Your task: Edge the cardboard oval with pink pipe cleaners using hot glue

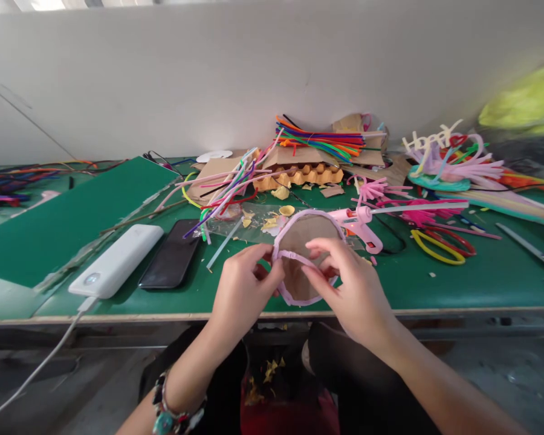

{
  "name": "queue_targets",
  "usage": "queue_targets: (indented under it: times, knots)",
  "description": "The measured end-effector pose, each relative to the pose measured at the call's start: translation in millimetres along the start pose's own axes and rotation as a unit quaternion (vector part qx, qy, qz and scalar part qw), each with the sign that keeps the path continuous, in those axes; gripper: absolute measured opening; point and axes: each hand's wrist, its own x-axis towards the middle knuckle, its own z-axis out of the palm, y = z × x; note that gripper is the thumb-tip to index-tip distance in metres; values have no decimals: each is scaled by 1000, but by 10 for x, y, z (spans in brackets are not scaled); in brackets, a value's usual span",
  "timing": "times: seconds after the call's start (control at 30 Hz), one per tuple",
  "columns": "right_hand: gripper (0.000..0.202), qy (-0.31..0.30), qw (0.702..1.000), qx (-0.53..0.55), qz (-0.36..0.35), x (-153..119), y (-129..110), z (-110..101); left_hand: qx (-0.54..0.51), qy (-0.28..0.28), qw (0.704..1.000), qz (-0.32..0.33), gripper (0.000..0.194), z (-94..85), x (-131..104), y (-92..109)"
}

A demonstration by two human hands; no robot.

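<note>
Green matting covers a long workbench (435, 290) set against a plain pale wall, and craft scraps lie all over it. At the near edge, both hands hold a brown cardboard disc (306, 238) tilted up off the bench. Its rim is edged with a pale pink pipe cleaner (294, 257), and a loose stretch of that trim crosses the disc's front. The left hand (242, 287) pinches the trim at the disc's left side, thumb and fingertips closed on it. The right hand (351, 290) grips the disc's lower right, its fingers closed on the same trim.

Just beyond the disc lies a pink glue gun (360, 226), its nozzle pointing right. Its tip could burn a knuckle if it is hot, which cannot be told. The loose trim looks likely to peel away if the pinch slackens. To the left, a dark phone (172, 254) and a white power bank (118, 260) with its cable sit near the bench edge, where an elbow might knock them off.

Few containers show. A yellow egg tray (306, 175) sits at the back, its cups seemingly empty, under flattened cardboard bearing a bundle of bright pipe cleaners (321, 140). A clear plastic bag (249, 223) lies flat among yellow scraps.
</note>
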Motion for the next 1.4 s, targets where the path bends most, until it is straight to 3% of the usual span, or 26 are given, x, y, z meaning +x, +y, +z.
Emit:
queue_targets:
  times: [0.17,0.33,0.7,1.4]
  knots:
    - [10,21,999,27,-37,74,-22,-17,-1,-26,1000,3,10,13,-7,-15]
    - [8,39,997,32,-62,112,-10,-2,38,-15,999,26,12,23,-11,-41]
    - [7,81,987,-57,-124,177,36,8,92,-16,995,34,15,46,-23,-10]
    - [15,101,988,-62,-100,194,-123,-38,225,37,964,138,12,65,-157,78]
